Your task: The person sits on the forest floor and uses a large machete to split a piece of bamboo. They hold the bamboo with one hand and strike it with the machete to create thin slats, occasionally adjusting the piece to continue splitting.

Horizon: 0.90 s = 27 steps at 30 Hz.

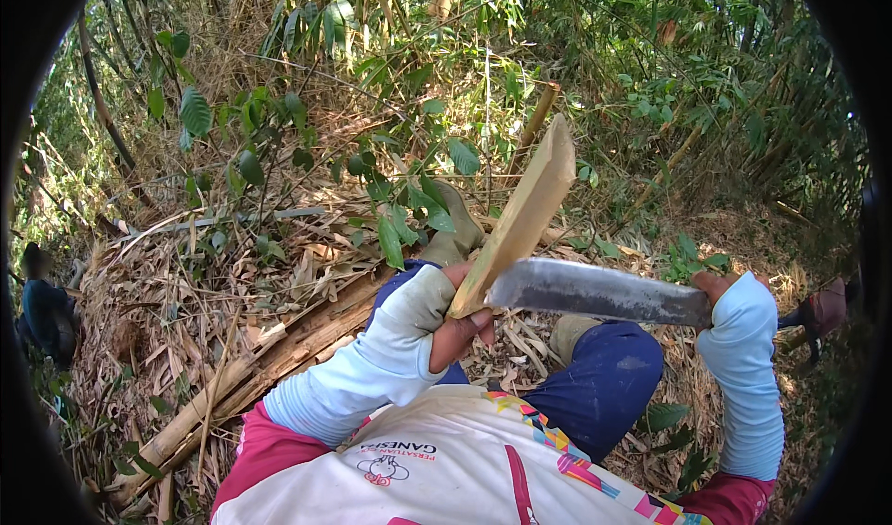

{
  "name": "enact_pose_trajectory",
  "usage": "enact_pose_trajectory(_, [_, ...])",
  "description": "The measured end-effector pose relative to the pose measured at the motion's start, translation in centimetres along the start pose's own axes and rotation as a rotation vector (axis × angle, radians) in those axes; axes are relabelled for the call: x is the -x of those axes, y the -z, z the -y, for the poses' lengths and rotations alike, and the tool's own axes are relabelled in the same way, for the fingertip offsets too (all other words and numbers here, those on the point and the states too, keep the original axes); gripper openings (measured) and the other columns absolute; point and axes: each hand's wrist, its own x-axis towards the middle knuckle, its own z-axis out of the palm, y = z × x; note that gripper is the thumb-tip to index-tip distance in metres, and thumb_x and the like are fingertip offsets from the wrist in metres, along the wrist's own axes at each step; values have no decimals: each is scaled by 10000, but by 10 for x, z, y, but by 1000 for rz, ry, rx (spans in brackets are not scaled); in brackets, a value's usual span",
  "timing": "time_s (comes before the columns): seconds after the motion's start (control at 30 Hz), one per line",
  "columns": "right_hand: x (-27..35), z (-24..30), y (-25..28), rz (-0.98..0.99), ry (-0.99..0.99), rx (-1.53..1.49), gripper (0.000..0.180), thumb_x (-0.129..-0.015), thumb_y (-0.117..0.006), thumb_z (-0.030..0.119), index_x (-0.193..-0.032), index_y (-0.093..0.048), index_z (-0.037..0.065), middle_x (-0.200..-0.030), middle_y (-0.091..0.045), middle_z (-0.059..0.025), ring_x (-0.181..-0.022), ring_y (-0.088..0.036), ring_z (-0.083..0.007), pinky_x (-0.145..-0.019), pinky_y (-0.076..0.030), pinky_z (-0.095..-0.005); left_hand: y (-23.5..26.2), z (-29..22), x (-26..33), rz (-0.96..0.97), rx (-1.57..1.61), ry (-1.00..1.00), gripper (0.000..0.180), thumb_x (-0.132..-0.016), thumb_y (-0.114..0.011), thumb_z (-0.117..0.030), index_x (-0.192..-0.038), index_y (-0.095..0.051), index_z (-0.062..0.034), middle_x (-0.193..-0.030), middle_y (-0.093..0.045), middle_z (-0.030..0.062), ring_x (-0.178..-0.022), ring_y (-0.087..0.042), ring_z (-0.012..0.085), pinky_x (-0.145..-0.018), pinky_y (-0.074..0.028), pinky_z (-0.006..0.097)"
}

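Observation:
My left hand (455, 339) is closed around the lower end of a pale, squared piece of wood (525, 209). The wood slants up and away to the right, and its far end is cut to a blunt point. In my right hand (717, 288) is a machete, its handle hidden by the fingers. The broad grey machete blade (599, 291) reaches left across to the wood. Its tip end meets the wood's lower part, just above my left fingers. Light blue sleeves cover both wrists and part of each hand.
A split, weathered log (279, 362) lies to the left on dry leaves (307, 246). A leafy sapling (404, 204) stands close ahead, with a cut stalk (534, 130) behind the wood. My boot (455, 223) rests beyond my left hand. Another person (45, 311) is at the far left.

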Motion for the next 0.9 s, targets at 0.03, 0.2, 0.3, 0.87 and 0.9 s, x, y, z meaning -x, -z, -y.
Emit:
enact_pose_trajectory(0.03, [3,-3,-3,-39,-23,-51,491,-571,-703,24,-1052,-658,118,-760,-631,-103,-749,-598,-314,-732,-455,-400,1,0,0,-4,-21,28,275,-925,-500,-17,-1187,-581,-37,-768,-618,19,-605,-529,55,-524,-420,210])
enact_pose_trajectory(0.2, [-1,1,-1,25,20,45,479,-575,-693,13,-1041,-654,116,-763,-628,-96,-743,-593,-316,-728,-448,-394,-2,-10,3,-18,-49,57,265,-909,-519,-11,-1161,-600,-22,-731,-620,10,-633,-586,77,-558,-461,229])
enact_pose_trajectory(0.3, [-2,-7,0,-82,-50,-15,467,-585,-695,52,-1043,-656,133,-755,-626,-79,-755,-603,-298,-754,-439,-403,0,-7,2,1,-80,74,251,-904,-523,-4,-1138,-610,-16,-737,-622,15,-641,-598,82,-570,-470,233])
enact_pose_trajectory(0.87, [-30,-2,-3,323,-275,-2,548,-671,-761,132,-1194,-601,149,-967,-676,-129,-894,-644,-309,-765,-511,-368,5,6,6,19,16,18,327,-939,-483,-34,-1264,-517,-27,-765,-607,13,-629,-543,70,-542,-425,210])
enact_pose_trajectory(0.9, [-11,-7,-19,-123,-273,-251,499,-717,-733,60,-1195,-603,120,-965,-670,-130,-869,-644,-307,-761,-507,-367,10,12,5,45,13,30,323,-943,-484,-44,-1264,-514,-29,-762,-609,15,-614,-529,68,-530,-415,208])
